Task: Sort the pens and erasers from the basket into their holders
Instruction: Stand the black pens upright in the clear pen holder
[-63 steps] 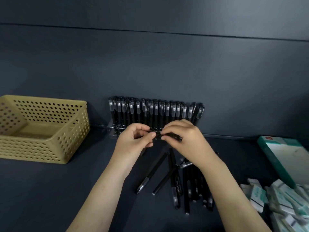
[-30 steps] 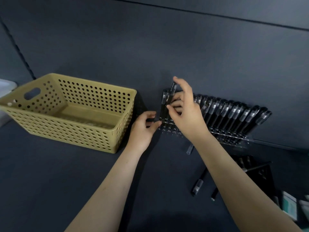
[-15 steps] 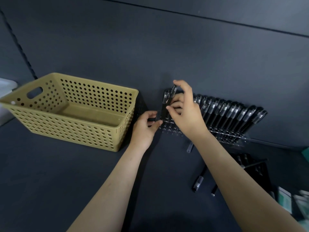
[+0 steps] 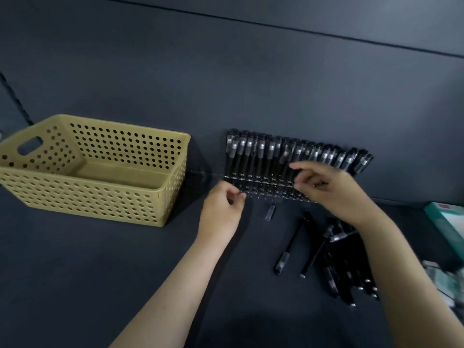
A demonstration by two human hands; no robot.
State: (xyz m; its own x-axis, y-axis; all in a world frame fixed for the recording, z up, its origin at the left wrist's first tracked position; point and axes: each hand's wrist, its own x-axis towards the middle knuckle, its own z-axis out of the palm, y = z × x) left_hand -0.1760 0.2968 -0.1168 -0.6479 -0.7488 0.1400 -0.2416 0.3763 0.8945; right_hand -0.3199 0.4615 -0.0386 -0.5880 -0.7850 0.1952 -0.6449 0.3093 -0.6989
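A clear pen holder [image 4: 253,190] stands against the back wall with a row of black pens [image 4: 276,151] upright in it. My left hand [image 4: 222,209] is at the holder's front-left corner, its fingers loosely curled, the thumb tip touching the base. My right hand [image 4: 329,189] hovers in front of the holder's middle, blurred, fingers loosely curled and holding nothing. Several loose black pens [image 4: 334,262] lie on the table under my right forearm. The yellow perforated basket [image 4: 160,204] stands to the left and looks empty. Blurred erasers [image 4: 445,280] lie at the right edge.
A loose clear pen cap [image 4: 270,212] lies just in front of the holder. A green and white box [image 4: 449,222] sits at the right edge. The table [image 4: 75,272] is dark, with a dark wall close behind the holder.
My right hand has let go of the pen, which now stands at the row's left end, and has swung right and down. My left hand has slipped to the holder's front corner.
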